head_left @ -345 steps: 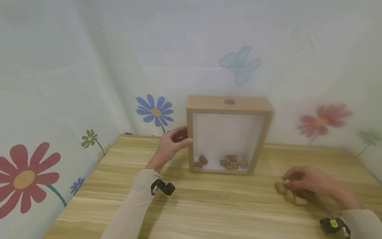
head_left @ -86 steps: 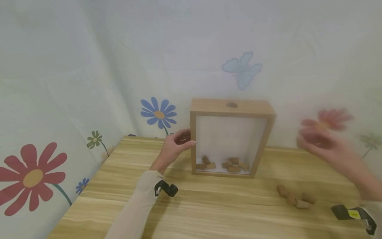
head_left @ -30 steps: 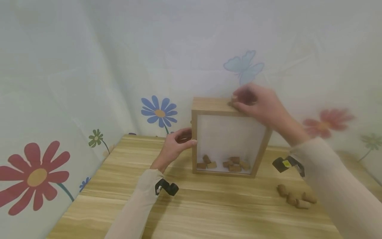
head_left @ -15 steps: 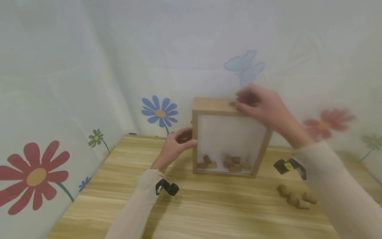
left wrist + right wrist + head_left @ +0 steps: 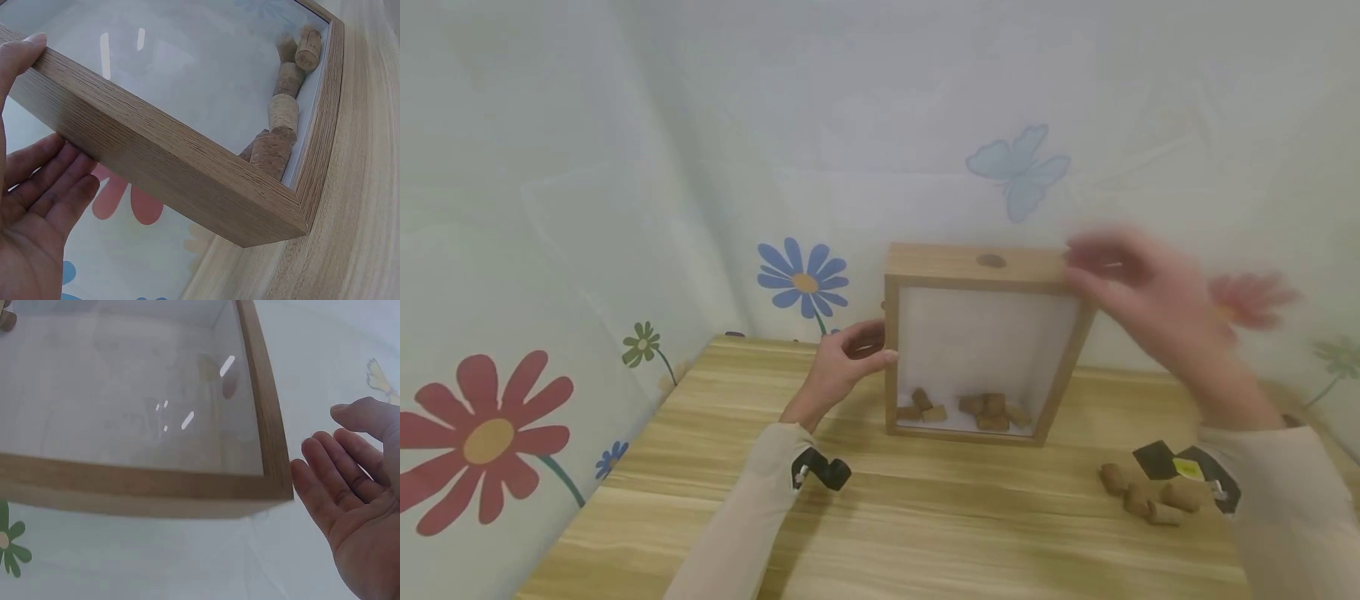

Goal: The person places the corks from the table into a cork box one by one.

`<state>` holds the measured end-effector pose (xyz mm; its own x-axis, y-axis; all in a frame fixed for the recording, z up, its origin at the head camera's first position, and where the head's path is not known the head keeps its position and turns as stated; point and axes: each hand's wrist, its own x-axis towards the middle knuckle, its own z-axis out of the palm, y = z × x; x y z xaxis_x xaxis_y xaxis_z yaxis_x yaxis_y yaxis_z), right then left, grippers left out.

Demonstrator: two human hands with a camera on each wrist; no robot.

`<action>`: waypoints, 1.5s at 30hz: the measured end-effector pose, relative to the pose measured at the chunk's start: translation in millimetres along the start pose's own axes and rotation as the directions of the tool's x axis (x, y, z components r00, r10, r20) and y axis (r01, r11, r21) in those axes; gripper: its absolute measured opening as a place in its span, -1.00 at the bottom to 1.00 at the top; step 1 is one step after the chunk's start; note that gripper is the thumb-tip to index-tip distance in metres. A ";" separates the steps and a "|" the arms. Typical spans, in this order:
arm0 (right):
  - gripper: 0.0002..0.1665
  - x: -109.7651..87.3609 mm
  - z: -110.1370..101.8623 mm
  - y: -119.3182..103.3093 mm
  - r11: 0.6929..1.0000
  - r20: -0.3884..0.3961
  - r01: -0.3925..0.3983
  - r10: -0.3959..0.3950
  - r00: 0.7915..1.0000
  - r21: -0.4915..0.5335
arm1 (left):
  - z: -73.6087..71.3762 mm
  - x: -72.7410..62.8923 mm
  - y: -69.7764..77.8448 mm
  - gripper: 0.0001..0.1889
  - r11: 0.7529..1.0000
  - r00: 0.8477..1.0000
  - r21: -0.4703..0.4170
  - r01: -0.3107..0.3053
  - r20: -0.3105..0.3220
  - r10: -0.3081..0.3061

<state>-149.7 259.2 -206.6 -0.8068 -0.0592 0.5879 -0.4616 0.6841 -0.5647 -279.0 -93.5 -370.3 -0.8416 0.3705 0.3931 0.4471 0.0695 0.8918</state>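
A wooden shadow box (image 5: 904,260) with a clear front stands upright on the table, a round hole in its top. My left hand (image 5: 838,371) grips its left side, thumb on the front edge and fingers behind, as the left wrist view also shows. Several wine corks (image 5: 272,153) lie along the bottom inside the box. My right hand (image 5: 1157,300) is beside the box's top right corner, blurred in the head view. In the right wrist view its fingers (image 5: 331,481) are loosely bent with nothing held.
Several loose corks (image 5: 1138,497) lie in a small pile on the wood-grain table (image 5: 925,533), right of the box and partly behind the right wrist's camera mount (image 5: 1183,468). A flower-printed cloth (image 5: 880,125) hangs behind the table.
My right hand carried a cork from the pile to the hole and let it go. One more cork lies inside; the hand has since moved right. My left hand keeps its grip.
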 end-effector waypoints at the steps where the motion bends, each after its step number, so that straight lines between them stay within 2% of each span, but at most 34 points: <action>1: -0.54 -3.3 -3.1 3.1 1.000 -0.021 0.003 -0.002 1.000 0.006 | 0.1 -0.1 0.2 -0.38 1.000 1.000 0.001 -0.001 -0.002 0.001; 6: -0.59 -19.0 -16.8 20.9 0.999 -0.086 0.004 -0.001 0.996 0.036 | -0.3 0.2 -0.3 -0.38 1.000 1.000 0.013 0.000 -0.004 0.000; 17: -0.58 -50.5 -31.9 64.5 0.994 -0.065 -0.105 0.104 0.992 -0.016 | 0.0 2.7 -0.1 -0.36 1.000 1.000 0.011 0.005 -0.010 -0.004; 21: -0.55 -58.3 -35.3 84.9 0.991 -0.023 -0.113 0.112 0.993 -0.066 | -0.4 3.5 -0.3 -0.36 1.000 1.000 0.014 0.008 -0.012 -0.008; 31: -0.60 -78.4 -31.8 135.3 0.988 0.127 -0.141 0.148 0.981 -0.063 | -1.0 3.9 -2.7 -0.36 1.000 1.000 0.009 0.013 -0.012 -0.013; 39: -0.55 -92.0 -22.4 159.7 0.980 0.259 -0.190 0.197 0.946 -0.055 | -0.6 4.8 -6.9 -0.37 1.000 1.000 0.006 0.006 -0.013 -0.006; 45: -0.57 -100.3 -13.8 173.6 0.989 0.325 -0.138 0.145 0.935 -0.042 | 0.0 4.1 -8.2 -0.37 1.000 1.000 0.012 0.006 -0.015 -0.006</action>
<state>-143.8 394.0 -355.6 -0.9406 -0.1926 0.2795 -0.3295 0.7158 -0.6157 -286.2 -92.6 -376.0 -0.8485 0.3566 0.3910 0.4455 0.0828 0.8914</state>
